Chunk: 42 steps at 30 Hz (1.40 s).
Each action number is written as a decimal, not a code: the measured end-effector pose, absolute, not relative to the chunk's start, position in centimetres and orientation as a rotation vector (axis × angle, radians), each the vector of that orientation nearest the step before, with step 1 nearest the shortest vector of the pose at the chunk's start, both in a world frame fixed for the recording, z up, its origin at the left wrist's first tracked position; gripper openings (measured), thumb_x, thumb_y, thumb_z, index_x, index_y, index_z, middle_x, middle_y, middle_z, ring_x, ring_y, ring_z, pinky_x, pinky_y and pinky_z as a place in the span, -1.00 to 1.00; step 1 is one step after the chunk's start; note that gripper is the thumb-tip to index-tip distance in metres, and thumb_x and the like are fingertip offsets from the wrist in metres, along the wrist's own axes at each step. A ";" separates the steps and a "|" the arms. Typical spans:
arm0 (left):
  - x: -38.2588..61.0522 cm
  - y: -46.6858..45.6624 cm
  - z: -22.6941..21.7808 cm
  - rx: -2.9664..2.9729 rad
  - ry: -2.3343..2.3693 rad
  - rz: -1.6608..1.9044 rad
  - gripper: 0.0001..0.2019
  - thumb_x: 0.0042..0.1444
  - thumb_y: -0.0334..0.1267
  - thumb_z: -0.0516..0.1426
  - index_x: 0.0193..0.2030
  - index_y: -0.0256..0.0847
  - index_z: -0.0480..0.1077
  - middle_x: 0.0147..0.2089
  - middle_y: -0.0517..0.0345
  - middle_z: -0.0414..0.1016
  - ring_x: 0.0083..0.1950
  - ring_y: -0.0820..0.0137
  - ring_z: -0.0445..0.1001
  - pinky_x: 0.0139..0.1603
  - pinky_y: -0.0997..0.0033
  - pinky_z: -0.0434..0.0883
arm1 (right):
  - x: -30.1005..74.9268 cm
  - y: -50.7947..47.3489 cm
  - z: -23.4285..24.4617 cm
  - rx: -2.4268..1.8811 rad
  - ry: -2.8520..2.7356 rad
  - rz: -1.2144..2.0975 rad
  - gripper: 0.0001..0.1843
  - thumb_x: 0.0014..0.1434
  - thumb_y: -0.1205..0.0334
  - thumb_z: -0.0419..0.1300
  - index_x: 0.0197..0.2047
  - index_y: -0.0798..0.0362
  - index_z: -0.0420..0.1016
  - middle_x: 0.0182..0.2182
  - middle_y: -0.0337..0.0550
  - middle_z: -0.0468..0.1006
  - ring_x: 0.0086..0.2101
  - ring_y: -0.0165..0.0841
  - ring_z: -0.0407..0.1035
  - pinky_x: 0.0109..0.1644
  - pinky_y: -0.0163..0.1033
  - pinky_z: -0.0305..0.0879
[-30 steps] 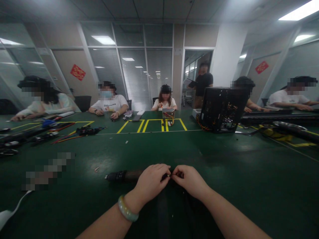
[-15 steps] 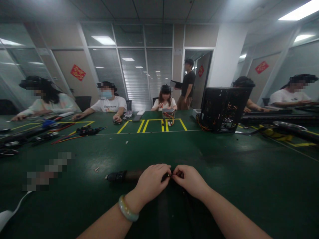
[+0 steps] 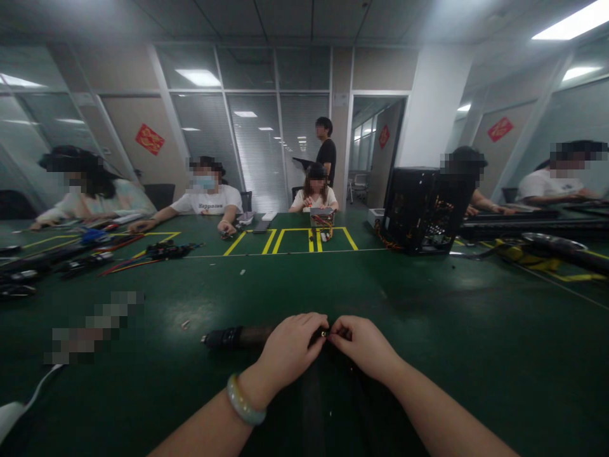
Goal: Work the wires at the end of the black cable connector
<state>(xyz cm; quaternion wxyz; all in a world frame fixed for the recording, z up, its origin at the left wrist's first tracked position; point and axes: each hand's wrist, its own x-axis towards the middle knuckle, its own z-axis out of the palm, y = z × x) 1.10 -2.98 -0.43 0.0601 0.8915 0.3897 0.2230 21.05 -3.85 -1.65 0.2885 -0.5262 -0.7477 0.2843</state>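
My left hand (image 3: pixel 292 346), with a pale green bangle (image 3: pixel 245 400) at its wrist, pinches a small dark piece with a brass-coloured end (image 3: pixel 324 334). Close against it, the fingertips of my right hand (image 3: pixel 359 346) are pressed together near the same piece. What those right fingers hold is too small to make out. A dark cylindrical tool (image 3: pixel 257 336) lies on the table, its ridged black collar and metal tip pointing left. Its other end disappears behind my left hand, so I cannot tell whether the hand touches it.
The green table (image 3: pixel 295 279) carries a small pale scrap (image 3: pixel 185 324). A black computer case (image 3: pixel 413 209) stands at the far right. Bundled cables (image 3: pixel 164 251) lie at left, and a metal box with coloured wires (image 3: pixel 322 216) sits opposite. Several people work around the table.
Both my hands stay almost in place, with the brass-coloured end showing slightly more. In the background, the standing person has moved left, away from the doorway.
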 end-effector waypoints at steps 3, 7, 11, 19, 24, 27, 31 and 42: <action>1.1 -3.0 -0.3 2.711 1.161 0.654 -0.87 0.20 -0.34 0.09 -0.12 -0.11 0.36 0.05 0.15 0.46 0.07 0.29 0.43 0.09 0.23 0.36 | 21.1 -3.9 -1.5 -1.413 -1.988 0.767 -0.88 0.19 0.20 0.18 -0.29 0.00 0.55 -0.38 -0.25 0.57 -0.38 -0.36 0.42 -0.34 -0.36 0.20; 1.1 -3.1 -0.2 2.701 1.154 0.647 -0.91 0.20 -0.33 0.10 -0.15 -0.13 0.36 0.04 0.15 0.46 0.06 0.28 0.42 0.09 0.20 0.35 | 21.1 -3.9 -1.5 -1.411 -1.984 0.768 -0.88 0.19 0.21 0.18 -0.28 -0.01 0.55 -0.37 -0.26 0.57 -0.37 -0.36 0.42 -0.33 -0.35 0.21; 1.0 -3.1 -0.1 2.695 1.159 0.644 -0.92 0.22 -0.33 0.10 -0.15 -0.12 0.37 0.05 0.19 0.46 0.07 0.30 0.42 0.10 0.21 0.34 | 21.0 -3.9 -1.5 -1.439 -1.988 0.755 -0.88 0.20 0.22 0.18 -0.28 -0.01 0.55 -0.37 -0.25 0.58 -0.36 -0.36 0.42 -0.33 -0.35 0.21; 1.1 -3.0 -0.3 2.715 1.157 0.636 -0.93 0.25 -0.31 0.09 -0.16 -0.13 0.37 0.00 0.16 0.48 0.02 0.29 0.43 0.08 0.22 0.34 | 21.1 -3.8 -1.3 -1.438 -2.044 0.652 -0.93 0.15 0.25 0.23 -0.30 -0.02 0.55 -0.39 -0.28 0.57 -0.37 -0.38 0.40 -0.34 -0.36 0.17; 1.1 -3.1 -0.2 2.709 1.184 0.640 -0.94 0.23 -0.31 0.10 -0.17 -0.12 0.37 -0.04 0.19 0.48 0.00 0.31 0.44 0.08 0.26 0.34 | 21.1 -3.8 -1.3 -1.468 -2.065 0.606 -0.96 0.10 0.28 0.26 -0.31 -0.01 0.55 -0.41 -0.29 0.55 -0.40 -0.39 0.38 -0.37 -0.36 0.14; 1.1 -3.2 -0.1 2.708 1.184 0.641 -0.94 0.23 -0.31 0.10 -0.17 -0.12 0.36 -0.04 0.18 0.48 -0.01 0.31 0.44 0.07 0.25 0.34 | 21.1 -3.9 -1.2 -1.470 -2.063 0.619 -0.95 0.10 0.29 0.26 -0.31 0.00 0.54 -0.41 -0.28 0.54 -0.41 -0.39 0.38 -0.37 -0.36 0.14; 1.1 -3.2 -0.1 2.706 1.187 0.636 -0.92 0.23 -0.29 0.09 -0.14 -0.12 0.35 -0.05 0.15 0.48 -0.03 0.29 0.44 0.03 0.25 0.35 | 21.0 -4.0 -1.1 -1.453 -2.061 0.629 -0.95 0.10 0.28 0.26 -0.30 -0.01 0.54 -0.40 -0.28 0.54 -0.38 -0.38 0.38 -0.36 -0.36 0.15; 1.2 -3.1 -0.2 2.704 1.199 0.642 -0.90 0.15 -0.34 0.13 -0.18 -0.12 0.34 -0.12 0.18 0.48 -0.07 0.29 0.45 -0.01 0.27 0.35 | 21.1 -3.9 -1.4 -1.440 -2.040 0.671 -0.95 0.12 0.27 0.25 -0.31 -0.02 0.54 -0.42 -0.30 0.54 -0.42 -0.39 0.37 -0.38 -0.36 0.15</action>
